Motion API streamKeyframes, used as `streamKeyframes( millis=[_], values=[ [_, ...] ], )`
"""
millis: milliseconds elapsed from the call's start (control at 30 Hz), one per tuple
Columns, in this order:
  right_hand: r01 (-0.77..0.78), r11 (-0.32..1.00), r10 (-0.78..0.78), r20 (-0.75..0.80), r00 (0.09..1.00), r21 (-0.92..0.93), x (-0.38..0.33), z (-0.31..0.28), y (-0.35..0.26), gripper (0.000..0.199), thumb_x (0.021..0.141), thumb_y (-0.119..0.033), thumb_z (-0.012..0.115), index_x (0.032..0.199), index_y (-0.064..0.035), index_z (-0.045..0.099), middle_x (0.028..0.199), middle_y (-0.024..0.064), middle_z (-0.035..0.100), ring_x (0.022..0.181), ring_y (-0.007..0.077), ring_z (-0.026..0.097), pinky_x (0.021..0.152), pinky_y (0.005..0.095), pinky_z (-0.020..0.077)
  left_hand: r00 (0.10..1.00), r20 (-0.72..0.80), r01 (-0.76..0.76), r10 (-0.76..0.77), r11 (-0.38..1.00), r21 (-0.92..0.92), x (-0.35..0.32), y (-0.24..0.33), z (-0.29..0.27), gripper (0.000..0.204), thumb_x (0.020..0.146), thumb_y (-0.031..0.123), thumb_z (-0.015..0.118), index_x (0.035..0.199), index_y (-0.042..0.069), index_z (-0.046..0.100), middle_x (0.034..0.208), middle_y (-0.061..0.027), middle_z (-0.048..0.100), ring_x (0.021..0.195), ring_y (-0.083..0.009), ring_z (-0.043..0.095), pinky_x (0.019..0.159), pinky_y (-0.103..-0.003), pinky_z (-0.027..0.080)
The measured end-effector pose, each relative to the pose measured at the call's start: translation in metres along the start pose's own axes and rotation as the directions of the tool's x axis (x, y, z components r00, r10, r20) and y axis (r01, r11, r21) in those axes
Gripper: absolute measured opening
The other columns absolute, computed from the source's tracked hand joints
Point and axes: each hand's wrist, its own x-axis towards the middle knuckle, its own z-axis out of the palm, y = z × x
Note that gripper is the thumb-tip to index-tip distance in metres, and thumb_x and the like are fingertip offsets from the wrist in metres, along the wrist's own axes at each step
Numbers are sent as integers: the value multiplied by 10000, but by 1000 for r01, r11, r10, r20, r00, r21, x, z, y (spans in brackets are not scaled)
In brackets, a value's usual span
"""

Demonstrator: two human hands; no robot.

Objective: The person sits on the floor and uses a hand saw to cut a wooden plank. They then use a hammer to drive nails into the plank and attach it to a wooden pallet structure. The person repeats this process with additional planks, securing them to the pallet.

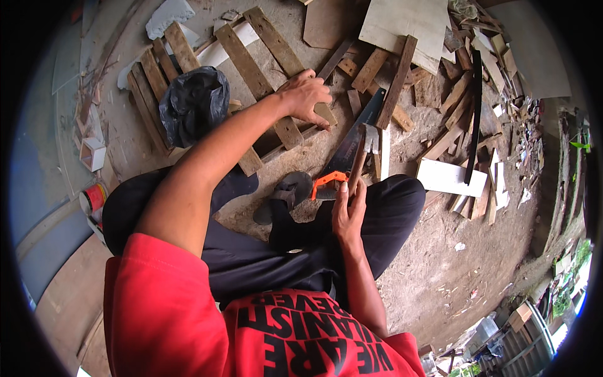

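My left hand (304,97) reaches forward and grips a wooden slat (276,41) near its end. That slat is one of several on a pallet-like wooden frame (235,60). In my right hand (350,213) is a hammer (358,164), held by its wooden handle above my bent knee, its metal head pointing away from me. Just beyond it lies a handsaw (344,154) with a dark blade and an orange handle, partly behind the hammer. A crumpled black plastic bag (193,103) sits on the frame's left part.
Scrap wood (455,113) is heaped at the far right, with a white board (452,178) on its near side. A pale plywood sheet (402,28) lies at the back. A red can (95,196) stands beside my left knee. My sandaled foot (292,188) rests on the dirt floor.
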Motion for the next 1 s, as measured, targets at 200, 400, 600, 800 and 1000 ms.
streamKeyframes(
  millis=[200, 400, 600, 800, 1000],
  values=[
    [-2, 974, -16, 78, 997, 225, 6, -15, 5, 523, 1071, -380, 398, 1450, -21, 368, 682, -36, 446, 508, 22, 378, 442, 183, 309, 998, -41, -42, 44, 998, 50, 1, 0, 2, 630, 662, 730, 690, 837, 125, 669, 840, -31, 579, 898, -219, 555, 955, -417, 350],
    [119, 992, -118, 20, 993, -38, 2, -3, 2, 380, 1069, -293, 406, 1286, 10, 485, 662, -14, 498, 524, 47, 444, 465, 213, 350, 999, 53, -5, 2, 998, 60, 1, -1, 3, 648, 661, 755, 674, 852, 136, 664, 844, -33, 578, 911, -220, 556, 983, -435, 335],
    [116, 928, -69, 142, 987, -353, 10, 0, -18, 204, 1036, -195, 478, 1013, 5, 510, 616, 195, 562, 513, 373, 587, 475, 420, 433, 997, 75, 29, -32, 998, 47, 0, 2, 2, 583, 653, 685, 707, 848, 137, 664, 850, -34, 579, 921, -216, 561, 1006, -448, 325],
    [130, 924, -81, 149, 986, -360, 8, 1, -14, 205, 1033, -196, 482, 974, 1, 487, 598, 217, 552, 536, 428, 592, 460, 449, 424, 999, 36, 20, -21, 1000, 6, 0, 1, 0, 463, 647, 551, 759, 834, 140, 658, 843, -38, 572, 919, -224, 561, 1013, -448, 326],
    [99, 933, -49, 151, 987, -346, 5, 1, -19, 185, 1022, -177, 494, 986, 1, 461, 607, 257, 553, 573, 479, 590, 456, 486, 418, 1000, 13, 23, -23, 1000, 8, -1, 1, 4, 448, 646, 544, 764, 819, 145, 652, 846, -36, 573, 919, -216, 563, 1003, -433, 338]
  ],
)
